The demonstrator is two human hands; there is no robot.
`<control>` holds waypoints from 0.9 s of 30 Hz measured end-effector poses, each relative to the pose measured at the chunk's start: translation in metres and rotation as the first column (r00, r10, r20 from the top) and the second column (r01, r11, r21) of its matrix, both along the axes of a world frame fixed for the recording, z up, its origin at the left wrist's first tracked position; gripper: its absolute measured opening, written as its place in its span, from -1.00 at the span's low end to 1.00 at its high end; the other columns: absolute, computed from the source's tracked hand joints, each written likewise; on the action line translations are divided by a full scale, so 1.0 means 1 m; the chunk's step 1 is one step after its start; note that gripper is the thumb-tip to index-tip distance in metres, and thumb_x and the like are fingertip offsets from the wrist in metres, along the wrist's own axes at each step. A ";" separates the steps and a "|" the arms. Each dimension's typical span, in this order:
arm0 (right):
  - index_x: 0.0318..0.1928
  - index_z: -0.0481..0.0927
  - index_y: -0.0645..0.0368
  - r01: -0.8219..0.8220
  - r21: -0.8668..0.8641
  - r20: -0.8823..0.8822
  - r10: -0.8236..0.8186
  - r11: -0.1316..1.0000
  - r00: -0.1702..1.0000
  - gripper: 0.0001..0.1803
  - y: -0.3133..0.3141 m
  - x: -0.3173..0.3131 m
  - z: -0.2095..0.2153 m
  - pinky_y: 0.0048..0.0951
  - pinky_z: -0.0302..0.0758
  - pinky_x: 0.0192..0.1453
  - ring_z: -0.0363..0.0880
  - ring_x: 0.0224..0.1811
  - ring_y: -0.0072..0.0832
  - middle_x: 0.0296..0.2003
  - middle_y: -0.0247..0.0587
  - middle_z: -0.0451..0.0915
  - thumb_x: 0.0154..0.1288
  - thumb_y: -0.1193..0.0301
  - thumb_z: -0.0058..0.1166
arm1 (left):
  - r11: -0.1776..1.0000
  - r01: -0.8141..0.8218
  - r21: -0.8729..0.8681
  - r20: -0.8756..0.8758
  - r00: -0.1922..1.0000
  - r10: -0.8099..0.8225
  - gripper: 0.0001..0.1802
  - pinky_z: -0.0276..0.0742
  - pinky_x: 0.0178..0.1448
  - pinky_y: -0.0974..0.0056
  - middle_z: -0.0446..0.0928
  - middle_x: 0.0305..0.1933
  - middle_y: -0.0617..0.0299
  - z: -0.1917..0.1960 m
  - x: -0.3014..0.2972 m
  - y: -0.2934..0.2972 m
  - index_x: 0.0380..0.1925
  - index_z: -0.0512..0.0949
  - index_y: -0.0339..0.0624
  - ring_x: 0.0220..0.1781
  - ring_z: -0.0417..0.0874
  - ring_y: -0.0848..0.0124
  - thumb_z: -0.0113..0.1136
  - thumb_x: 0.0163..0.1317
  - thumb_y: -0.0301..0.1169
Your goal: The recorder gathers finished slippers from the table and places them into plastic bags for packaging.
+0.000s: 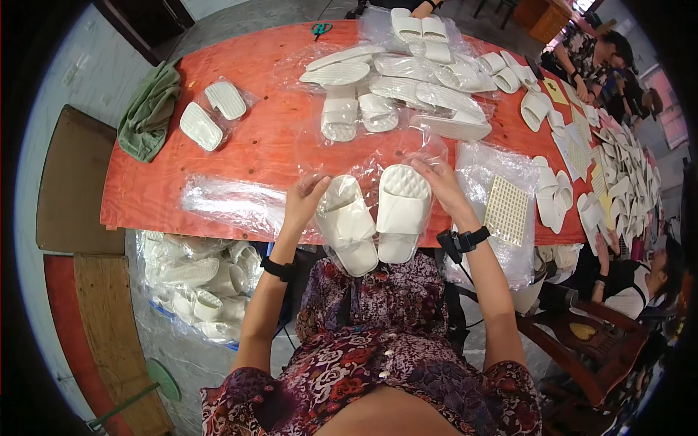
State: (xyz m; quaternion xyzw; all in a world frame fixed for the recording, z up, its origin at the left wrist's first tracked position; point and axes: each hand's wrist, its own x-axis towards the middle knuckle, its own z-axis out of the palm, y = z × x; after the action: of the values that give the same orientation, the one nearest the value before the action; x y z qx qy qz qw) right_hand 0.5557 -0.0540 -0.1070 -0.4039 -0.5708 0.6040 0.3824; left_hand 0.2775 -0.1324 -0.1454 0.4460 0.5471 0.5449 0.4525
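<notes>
**Pair of white slippers in clear bag, near edge of table**

Item: two white slippers (378, 214) side by side in a clear plastic bag (363, 163), overhanging the orange table's (269, 145) near edge, long axes running away from the person. Left hand (302, 200) grips the bag beside the left slipper; right hand (436, 182) pinches the bag's far right corner. Bagged pairs (407, 80) crowd the far edge; sticker sheet (507, 209) lies right.

Left hand (304, 200) and right hand (438, 182) grip a clear bag (363, 163) around two white slippers (400, 211) over the red table (247, 145).
</notes>
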 end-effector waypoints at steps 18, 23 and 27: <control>-0.09 0.56 0.26 0.123 0.295 -0.039 -0.117 0.947 0.992 -0.67 0.034 0.008 0.067 -0.56 0.41 -0.05 0.51 -0.19 -0.61 -0.23 -0.30 0.60 0.28 0.26 0.03 | 0.946 -0.040 0.320 0.002 0.999 0.042 -0.79 0.43 -0.13 0.47 0.61 -0.28 0.24 0.076 0.014 0.071 -0.21 0.60 -0.31 -0.25 0.54 0.57 0.17 0.16 -0.46; -0.08 0.55 0.27 0.230 0.284 -0.231 -0.166 0.931 0.959 -0.68 0.024 0.023 0.088 -0.51 0.48 -0.09 0.55 -0.20 -0.55 -0.24 -0.28 0.60 0.26 0.30 0.06 | 0.909 0.002 0.417 0.045 0.999 -0.022 -0.79 0.47 -0.19 0.44 0.61 -0.31 0.22 0.096 0.021 0.064 -0.22 0.60 -0.28 -0.27 0.56 0.54 0.17 0.17 -0.44; -0.11 0.55 0.28 0.240 0.392 -0.168 -0.187 0.888 0.968 -0.67 0.002 0.037 0.121 -0.52 0.50 -0.15 0.57 -0.26 -0.52 -0.29 -0.21 0.60 0.26 0.27 0.05 | 0.907 -0.011 0.421 0.024 1.000 0.001 -0.81 0.45 -0.32 0.47 0.60 -0.39 0.23 0.134 0.031 0.044 -0.25 0.61 -0.29 -0.39 0.54 0.57 0.18 0.16 -0.43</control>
State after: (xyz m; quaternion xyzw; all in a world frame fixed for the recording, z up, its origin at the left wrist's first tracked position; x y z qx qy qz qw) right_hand 0.5923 -0.0517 0.0145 -0.3366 -0.6113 0.4495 0.5576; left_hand 0.3088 -0.0886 -0.0110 0.5252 0.4126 0.6566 0.3504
